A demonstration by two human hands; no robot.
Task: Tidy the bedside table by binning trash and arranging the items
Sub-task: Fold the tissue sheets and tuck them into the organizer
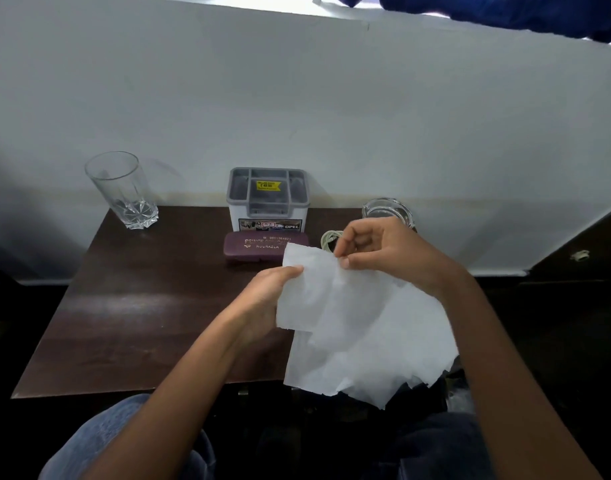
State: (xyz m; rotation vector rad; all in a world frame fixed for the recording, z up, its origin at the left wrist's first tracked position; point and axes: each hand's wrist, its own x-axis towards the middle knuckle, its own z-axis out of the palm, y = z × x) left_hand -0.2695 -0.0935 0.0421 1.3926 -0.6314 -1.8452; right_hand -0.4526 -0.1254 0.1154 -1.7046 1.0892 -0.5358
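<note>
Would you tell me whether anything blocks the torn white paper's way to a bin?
No bin is in view, so that path cannot be judged. The left hand and right hand grip the torn white paper, with nothing between.

White wall (297, 98) behind, dark blue cloth (504, 12) at top right, blue jeans (99, 441) at bottom, dark cabinet (588, 233) at right
</note>
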